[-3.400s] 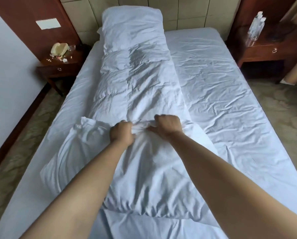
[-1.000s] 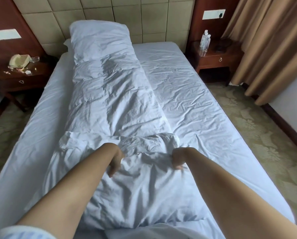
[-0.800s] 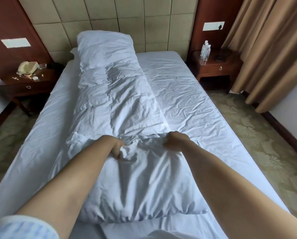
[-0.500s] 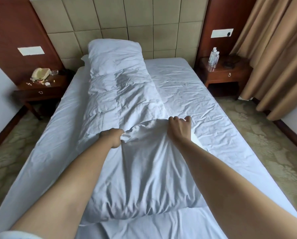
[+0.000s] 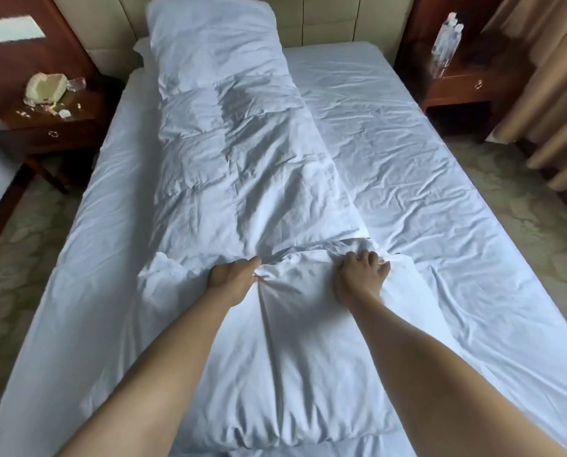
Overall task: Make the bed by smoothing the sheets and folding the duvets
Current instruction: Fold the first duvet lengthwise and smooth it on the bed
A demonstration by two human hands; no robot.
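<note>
A white duvet (image 5: 242,166) lies folded into a long strip down the middle of the bed, its near end folded back over itself toward the headboard. My left hand (image 5: 231,278) grips a bunch of that folded end's far edge. My right hand (image 5: 361,275) lies on the same edge further right, fingers spread and pressing the cloth down. A white pillow (image 5: 209,34) leans at the headboard under the strip's far end. The wrinkled white sheet (image 5: 407,166) covers the mattress on both sides.
A wooden nightstand (image 5: 48,127) at the left holds a cream telephone (image 5: 45,89) and scattered small items. A nightstand (image 5: 460,84) at the right carries clear bottles (image 5: 445,37). Tan curtains (image 5: 545,80) hang at the far right. Patterned carpet (image 5: 539,232) surrounds the bed.
Both hands carried the duvet's near end forward over the strip and set it down. My right hand went from gripping the edge to lying spread on it.
</note>
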